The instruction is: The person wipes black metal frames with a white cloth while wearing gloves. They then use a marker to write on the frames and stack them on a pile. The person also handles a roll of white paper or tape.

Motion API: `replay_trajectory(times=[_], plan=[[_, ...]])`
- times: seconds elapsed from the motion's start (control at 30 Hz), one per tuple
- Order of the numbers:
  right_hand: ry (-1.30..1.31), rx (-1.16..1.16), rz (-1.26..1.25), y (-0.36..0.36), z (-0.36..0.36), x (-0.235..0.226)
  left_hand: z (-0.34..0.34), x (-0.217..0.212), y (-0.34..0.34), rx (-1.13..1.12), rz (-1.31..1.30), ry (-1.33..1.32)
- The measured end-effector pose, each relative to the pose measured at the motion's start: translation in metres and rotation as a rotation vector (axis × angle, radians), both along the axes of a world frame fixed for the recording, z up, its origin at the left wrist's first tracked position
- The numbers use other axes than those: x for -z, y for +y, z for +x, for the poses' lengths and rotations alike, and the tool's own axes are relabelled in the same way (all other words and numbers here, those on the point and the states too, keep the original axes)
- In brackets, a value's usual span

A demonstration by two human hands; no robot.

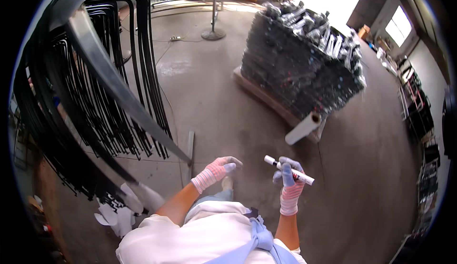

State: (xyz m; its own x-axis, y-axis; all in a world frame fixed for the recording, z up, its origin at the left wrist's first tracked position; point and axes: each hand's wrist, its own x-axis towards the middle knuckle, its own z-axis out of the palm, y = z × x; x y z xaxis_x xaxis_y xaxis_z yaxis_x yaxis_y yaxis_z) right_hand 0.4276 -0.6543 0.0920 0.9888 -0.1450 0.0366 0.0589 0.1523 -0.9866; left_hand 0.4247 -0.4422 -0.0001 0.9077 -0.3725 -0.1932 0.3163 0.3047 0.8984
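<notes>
My right hand (pixel 291 180), in a striped pink-and-white glove with grey-blue fingers, grips a white marker pen (pixel 303 176). The pen slants across the fingers, its far end with a dark band pointing up and left. My left hand (pixel 216 171) wears a matching glove and hovers in front of my body, apart from the pen. Its fingers are loosely bent toward the right, the thumb beside them, and I see nothing in them.
Black bent tubes (pixel 143 64) hang from a metal rack (pixel 119 88) on the left. Ahead to the right, wrapped black goods (pixel 295 64) are stacked on a pallet (pixel 264 95), a roll of film (pixel 303 128) leaning at its corner. A stand (pixel 213 34) and cable lie farther off.
</notes>
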Motion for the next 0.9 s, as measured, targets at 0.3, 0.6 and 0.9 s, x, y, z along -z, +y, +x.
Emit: replay_trajectory(times=[0.3,0.6,0.9], plan=[[0.137,0.061,-0.035,-0.007,0.181,0.056,0.159,-0.023,0.077,-0.254,0.16,-0.072],[0.06,0.383,0.164,-0.001,0.438,0.114,0.404,-0.004,0.136,-0.213,0.302,-0.192],[0.089,-0.217,0.216,0.258,0.741,0.046,0.553,-0.018,0.305,-0.05,1.473,-0.227]])
